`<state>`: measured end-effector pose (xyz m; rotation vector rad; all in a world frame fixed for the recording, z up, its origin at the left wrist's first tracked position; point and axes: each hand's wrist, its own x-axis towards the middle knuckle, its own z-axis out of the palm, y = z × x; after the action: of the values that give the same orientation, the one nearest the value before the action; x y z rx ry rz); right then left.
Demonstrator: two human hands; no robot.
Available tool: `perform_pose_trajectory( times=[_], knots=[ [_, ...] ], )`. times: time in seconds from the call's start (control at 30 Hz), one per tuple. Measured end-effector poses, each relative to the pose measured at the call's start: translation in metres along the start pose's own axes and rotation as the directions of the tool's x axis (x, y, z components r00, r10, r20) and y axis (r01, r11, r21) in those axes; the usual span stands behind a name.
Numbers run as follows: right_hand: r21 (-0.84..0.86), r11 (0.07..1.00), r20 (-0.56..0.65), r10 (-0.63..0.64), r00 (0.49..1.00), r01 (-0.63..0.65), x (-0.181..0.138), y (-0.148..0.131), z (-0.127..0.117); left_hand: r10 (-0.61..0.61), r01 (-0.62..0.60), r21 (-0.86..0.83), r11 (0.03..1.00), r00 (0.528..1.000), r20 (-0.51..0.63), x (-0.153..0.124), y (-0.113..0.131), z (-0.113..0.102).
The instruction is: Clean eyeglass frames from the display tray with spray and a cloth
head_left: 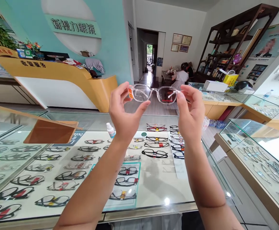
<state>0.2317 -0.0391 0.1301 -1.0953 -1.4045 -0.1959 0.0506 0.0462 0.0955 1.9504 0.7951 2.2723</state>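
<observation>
A pair of clear-framed eyeglasses (pixel 155 90) is held up in the air above the glass display case, lenses level. My left hand (pixel 126 111) grips its left end near an orange tag, thumb stretched out below the lens. At the other end, my right hand (pixel 189 110) pinches the frame between thumb and fingers. Red print shows on the right lens. Beneath my arms, rows of eyeglasses (pixel 155 153) lie in the glass display case (pixel 153 190), many with coloured tags. A small white bottle (pixel 111 130) stands beyond my left forearm.
A wooden tray-like stand (pixel 50 131) is on the case at left. More glass cases (pixel 256 153) run along the right. A yellow-fronted counter (pixel 81 81) stands at the back left. Two people (pixel 181 76) are at a table near a dark shelf (pixel 232 41).
</observation>
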Motion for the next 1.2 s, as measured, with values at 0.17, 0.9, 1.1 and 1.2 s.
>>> perform_pose_trajectory(
  times=[0.17, 0.9, 1.1, 1.2],
  knots=[
    [0.105, 0.994, -0.027, 0.037, 0.999, -0.034, -0.001, -0.002, -0.001, 0.069, -0.070, -0.065, 0.995, 0.998, -0.011, 0.001, 0.002, -0.002],
    [0.211, 0.973, 0.072, 0.080, 0.994, -0.093, 0.010, 0.011, -0.018, 0.138, -0.142, 0.010, 0.990, 0.975, 0.176, 0.008, 0.008, -0.010],
    [0.138, 0.982, 0.382, 0.067, 0.922, -0.128, 0.016, 0.010, -0.029, 0.151, -0.194, 0.089, 0.977, 0.922, 0.357, 0.015, 0.022, -0.017],
    [0.139, 0.981, 0.436, 0.065, 0.898, -0.138, 0.017, 0.011, -0.029, 0.132, -0.195, 0.131, 0.972, 0.915, 0.382, 0.016, 0.026, -0.019]
  ],
)
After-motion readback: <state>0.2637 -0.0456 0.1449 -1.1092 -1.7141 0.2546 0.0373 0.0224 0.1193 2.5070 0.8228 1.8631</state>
